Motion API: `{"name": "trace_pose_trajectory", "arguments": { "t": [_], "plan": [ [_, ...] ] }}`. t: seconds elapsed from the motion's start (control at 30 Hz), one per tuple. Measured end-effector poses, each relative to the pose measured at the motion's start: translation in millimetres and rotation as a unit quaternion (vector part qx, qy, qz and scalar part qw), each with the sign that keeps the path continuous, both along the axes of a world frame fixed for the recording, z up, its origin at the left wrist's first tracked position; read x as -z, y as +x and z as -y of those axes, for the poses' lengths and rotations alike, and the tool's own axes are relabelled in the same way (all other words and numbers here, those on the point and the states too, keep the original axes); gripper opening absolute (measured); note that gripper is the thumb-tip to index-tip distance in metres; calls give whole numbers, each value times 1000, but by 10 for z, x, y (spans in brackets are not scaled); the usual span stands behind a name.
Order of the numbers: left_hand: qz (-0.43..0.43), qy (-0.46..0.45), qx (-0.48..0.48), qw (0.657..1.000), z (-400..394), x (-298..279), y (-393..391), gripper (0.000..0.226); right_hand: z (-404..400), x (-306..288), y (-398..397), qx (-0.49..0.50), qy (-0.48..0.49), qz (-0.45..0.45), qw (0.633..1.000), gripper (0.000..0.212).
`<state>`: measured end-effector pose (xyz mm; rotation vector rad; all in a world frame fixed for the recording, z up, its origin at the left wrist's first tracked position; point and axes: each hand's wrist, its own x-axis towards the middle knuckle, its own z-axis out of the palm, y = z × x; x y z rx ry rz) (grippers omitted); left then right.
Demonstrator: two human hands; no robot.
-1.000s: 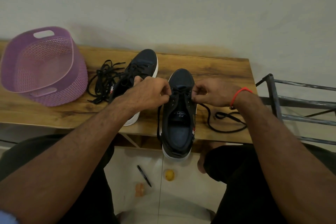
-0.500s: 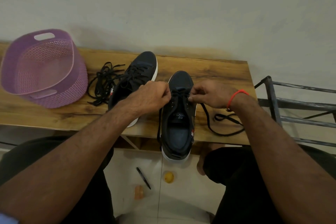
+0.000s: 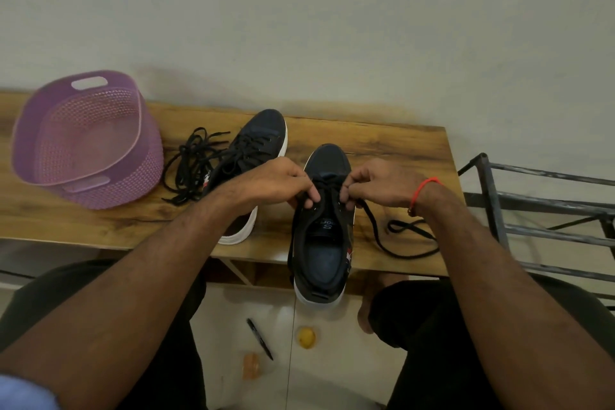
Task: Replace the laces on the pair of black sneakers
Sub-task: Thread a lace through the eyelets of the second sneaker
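Two black sneakers sat on the wooden tabletop (image 3: 382, 143) in the head view, and I take the nearer sneaker (image 3: 324, 226) as my landmark; its heel hung over the tabletop's near edge. My left hand (image 3: 279, 181) hovered over its left eyelet row, fingers curled and pinching the black lace (image 3: 392, 243) there. My right hand (image 3: 379, 185), a red thread at the wrist, pinched the same lace over the right eyelet row. From that hand the loose end of the lace trailed to the right of the sneaker and lay in a loop on the tabletop. The other sneaker (image 3: 253, 156) stood just left of and behind my landmark, partly hidden by my left forearm. Further left of it lay a tangle of spare black laces (image 3: 193, 166), and beyond that, a purple basket (image 3: 86, 143), tilted. Below the landmark sneaker's heel, on the floor, lay a black pen (image 3: 259, 338) and a small yellow object (image 3: 306, 336).
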<state>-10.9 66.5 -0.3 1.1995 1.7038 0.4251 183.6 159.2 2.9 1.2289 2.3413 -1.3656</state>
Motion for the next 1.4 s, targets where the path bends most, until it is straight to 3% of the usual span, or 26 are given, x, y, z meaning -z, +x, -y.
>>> {"name": "trace_pose_trajectory", "arguments": {
  "t": [0.1,0.27,0.57,0.83,1.03,1.23,1.4],
  "plan": [
    [16,-34,1,999,30,-84,-19,33,41,-112,-1,18,-27,4,999,29],
    [133,-44,-37,989,149,-362,-23,40,165,-372,42,91,-44,-56,993,47],
    [292,31,-90,952,346,-1152,-10,57,363,-1219,178,191,-109,-228,949,51],
    [389,119,-112,907,543,-2120,91,54,453,-2091,258,199,-122,-342,910,41],
    [393,142,-109,902,609,-2531,169,48,552,-2527,301,173,-72,-385,904,41],
    [392,179,-158,888,632,-2558,152,43,579,-2678,357,151,-10,-385,910,41],
    [240,225,-130,935,660,-2578,145,33,550,-2611,341,155,17,-392,906,35]
  ]
}}
